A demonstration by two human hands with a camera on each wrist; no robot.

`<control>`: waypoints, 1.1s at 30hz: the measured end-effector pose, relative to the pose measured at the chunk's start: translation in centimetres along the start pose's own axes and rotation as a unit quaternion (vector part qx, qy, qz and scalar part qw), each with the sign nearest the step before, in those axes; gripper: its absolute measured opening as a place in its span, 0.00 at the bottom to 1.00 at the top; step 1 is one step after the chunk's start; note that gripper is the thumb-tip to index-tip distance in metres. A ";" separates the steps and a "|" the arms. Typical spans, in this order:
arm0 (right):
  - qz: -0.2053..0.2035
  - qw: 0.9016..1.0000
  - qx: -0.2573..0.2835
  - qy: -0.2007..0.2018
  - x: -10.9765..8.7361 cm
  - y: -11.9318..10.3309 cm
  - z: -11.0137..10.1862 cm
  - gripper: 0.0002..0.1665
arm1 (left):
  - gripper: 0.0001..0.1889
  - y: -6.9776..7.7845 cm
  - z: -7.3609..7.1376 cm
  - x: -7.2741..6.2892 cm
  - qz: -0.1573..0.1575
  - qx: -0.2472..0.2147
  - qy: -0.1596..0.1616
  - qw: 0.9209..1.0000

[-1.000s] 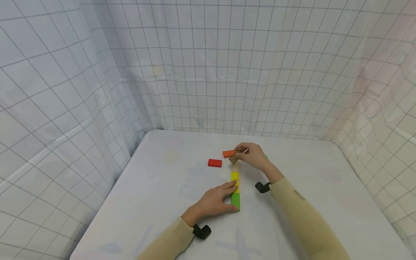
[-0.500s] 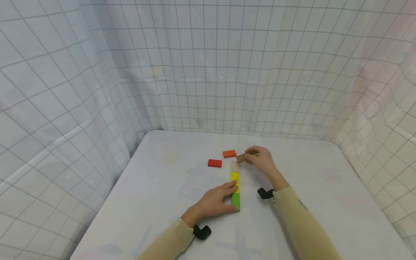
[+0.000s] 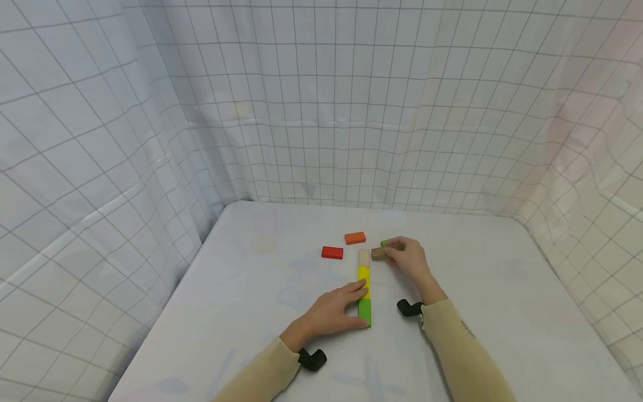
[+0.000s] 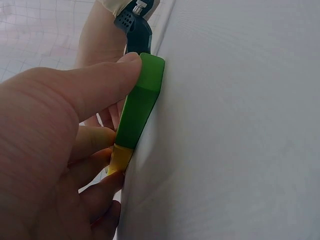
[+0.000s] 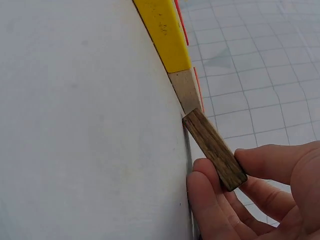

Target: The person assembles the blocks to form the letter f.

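A row of flat blocks lies on the table: a green block [image 3: 364, 312] at the near end, then yellow blocks [image 3: 364, 272] and a pale wood block [image 3: 364, 258] at the far end. My left hand [image 3: 331, 310] rests on the row from the left, thumb at the green block's near end, fairly straight fingers on the yellow. My right hand [image 3: 409, 258] pinches a dark brown wooden block [image 5: 215, 149] between thumb and fingers, just right of the pale block. In the right wrist view the brown block's far end overlaps the pale one; whether they touch, I cannot tell.
A red block [image 3: 332, 253] lies left of the row's far end, and an orange block [image 3: 355, 238] lies beyond it. Another green block [image 3: 384, 243] shows partly behind my right fingers. White gridded curtains [image 3: 321, 111] stand around the table.
My right hand has moved right and then a little nearer with the brown block, uncovering the orange block and the pale block. My left hand has stayed in place.
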State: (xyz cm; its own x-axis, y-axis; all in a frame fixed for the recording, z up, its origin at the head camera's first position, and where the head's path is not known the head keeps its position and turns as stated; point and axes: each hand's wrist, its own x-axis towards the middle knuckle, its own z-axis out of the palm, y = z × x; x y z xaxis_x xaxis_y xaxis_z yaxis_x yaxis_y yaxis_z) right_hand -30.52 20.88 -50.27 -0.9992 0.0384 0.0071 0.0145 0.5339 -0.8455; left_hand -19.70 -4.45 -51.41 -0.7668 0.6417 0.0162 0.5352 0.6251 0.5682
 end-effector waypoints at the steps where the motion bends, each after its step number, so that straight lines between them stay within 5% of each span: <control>1: -0.004 1.000 -0.005 0.000 -0.1 0.0 0.0 0.14 | 0.42 0.0 0.0 0.0 0.000 0.001 -0.001 1.000; 17: -0.068 0.988 -0.137 -0.034 -0.6 0.0 0.0 0.21 | 0.41 0.1 -0.2 0.1 0.004 -0.005 -0.001 1.000; 33: -0.086 0.982 -0.166 -0.039 -0.3 0.3 0.4 0.19 | 0.41 -0.2 0.2 0.0 0.011 -0.003 0.008 1.000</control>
State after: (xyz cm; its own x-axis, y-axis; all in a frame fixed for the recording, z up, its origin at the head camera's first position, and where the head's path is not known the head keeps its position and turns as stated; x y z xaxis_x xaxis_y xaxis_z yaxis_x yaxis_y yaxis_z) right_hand -30.19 20.65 -50.72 -0.9874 -0.1346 0.0830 -0.1570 0.7732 -0.6144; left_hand -19.78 -4.49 -51.68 -0.7610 0.6474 0.0421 0.5491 0.6083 0.5731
